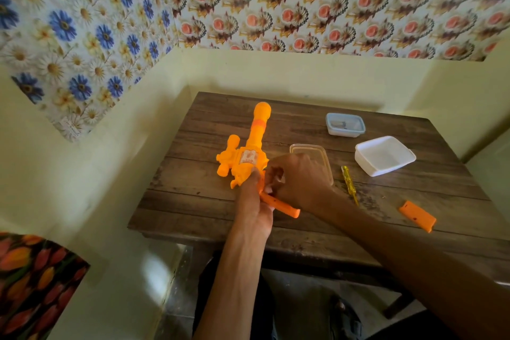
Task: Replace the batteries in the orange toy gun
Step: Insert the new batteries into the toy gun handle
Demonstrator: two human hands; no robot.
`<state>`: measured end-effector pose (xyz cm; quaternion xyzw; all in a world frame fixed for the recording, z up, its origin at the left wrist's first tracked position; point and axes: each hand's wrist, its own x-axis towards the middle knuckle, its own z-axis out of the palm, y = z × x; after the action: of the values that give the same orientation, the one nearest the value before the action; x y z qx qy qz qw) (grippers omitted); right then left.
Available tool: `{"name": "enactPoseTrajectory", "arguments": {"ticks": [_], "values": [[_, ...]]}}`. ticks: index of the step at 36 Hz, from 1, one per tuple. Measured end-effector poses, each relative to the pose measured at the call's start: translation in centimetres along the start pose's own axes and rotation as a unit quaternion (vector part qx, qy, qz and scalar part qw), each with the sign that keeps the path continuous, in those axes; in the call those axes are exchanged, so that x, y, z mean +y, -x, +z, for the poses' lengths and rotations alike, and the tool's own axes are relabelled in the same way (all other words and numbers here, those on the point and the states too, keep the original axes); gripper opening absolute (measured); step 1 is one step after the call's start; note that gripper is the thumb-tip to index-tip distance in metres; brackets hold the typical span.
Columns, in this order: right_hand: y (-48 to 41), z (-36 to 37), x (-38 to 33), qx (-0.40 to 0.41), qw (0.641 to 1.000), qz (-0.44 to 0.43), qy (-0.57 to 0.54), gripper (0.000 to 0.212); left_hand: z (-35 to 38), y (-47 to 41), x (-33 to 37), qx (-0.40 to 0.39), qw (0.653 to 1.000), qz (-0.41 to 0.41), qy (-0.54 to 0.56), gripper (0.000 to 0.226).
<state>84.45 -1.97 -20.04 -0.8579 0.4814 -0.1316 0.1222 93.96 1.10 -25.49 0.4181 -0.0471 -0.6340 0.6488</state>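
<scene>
Head view: toy gun [248, 157] lies on the bench [193, 201], barrel pointing away, handle toward the person; left hand [255, 210] grips the handle, right hand [299, 179] pinches at it from the right.

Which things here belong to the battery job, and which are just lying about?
In the job: gun, held by left hand, right hand at its handle; loose orange cover; screwdriver.
Lying about: clear lid; white tub; blue-rimmed box, contents unclear.
</scene>
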Motion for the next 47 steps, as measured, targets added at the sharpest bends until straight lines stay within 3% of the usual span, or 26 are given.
{"name": "enactPoseTrajectory", "arguments": {"ticks": [5,10,15,19,22,24,25,27,29,32,33,35,38,43,47], "values": [[-0.5,-0.1,-0.1,0.049,0.998,0.016,-0.038,0.017,-0.5,-0.3,0.7,-0.004,0.999,-0.004,0.049,0.028],[-0.8,-2.0,1.4,-0.061,0.988,0.038,-0.135,0.011,-0.6,-0.7,0.3,0.018,0.999,0.005,0.048,0.034],[-0.9,-2.0,1.7,-0.095,0.991,0.033,-0.087,0.022,-0.1,-0.5,0.0,0.013,0.999,0.003,0.043,0.029],[-0.7,-1.0,1.0,-0.053,0.998,0.029,0.004,0.022,-0.1,-0.5,-0.2,0.009,1.0,0.004,0.025,0.036],[-0.6,-0.5,0.7,-0.051,0.993,0.073,-0.077,0.015,-0.4,-0.6,-0.1,0.018,0.999,0.004,0.037,0.034],[-0.6,-1.2,0.5,-0.061,0.947,0.161,-0.27,0.009,-0.6,-0.6,0.2,0.014,0.999,0.013,0.037,0.035],[-0.7,-1.8,0.6,-0.077,0.893,0.21,-0.391,0.009,-0.6,-0.7,0.2,0.017,0.999,0.014,0.039,0.035],[-1.3,-2.7,1.4,-0.102,0.728,0.29,-0.612,0.018,-0.6,-0.8,0.2,0.031,0.999,0.014,0.042,0.035],[-1.7,-3.5,2.4,-0.124,0.582,0.33,-0.733,0.013,-0.4,-0.7,0.2,0.038,0.998,0.009,0.047,0.035],[-1.7,-4.3,3.4,-0.111,0.471,0.343,-0.805,0.022,-0.1,-0.6,0.1,0.041,0.998,0.006,0.054,0.037],[-1.6,-4.4,3.7,-0.089,0.453,0.348,-0.816,0.03,-0.2,-0.6,0.1,0.042,0.998,0.005,0.057,0.038],[-1.2,-4.5,3.9,-0.064,0.452,0.36,-0.814,0.038,-0.2,-0.6,0.1,0.042,0.997,0.004,0.061,0.04],[-0.6,-4.2,3.4,-0.063,0.475,0.372,-0.795,0.031,-0.3,-0.6,0.2,0.042,0.997,0.002,0.063,0.041],[-0.3,-3.3,2.6,-0.037,0.421,0.386,-0.82,0.018,-0.3,-0.5,0.2,0.041,0.998,0.005,0.054,0.041],[-0.7,-2.9,2.5,-0.031,0.437,0.392,-0.809,0.023,-0.3,-0.6,0.2,0.046,0.998,0.007,0.052,0.04]]}}
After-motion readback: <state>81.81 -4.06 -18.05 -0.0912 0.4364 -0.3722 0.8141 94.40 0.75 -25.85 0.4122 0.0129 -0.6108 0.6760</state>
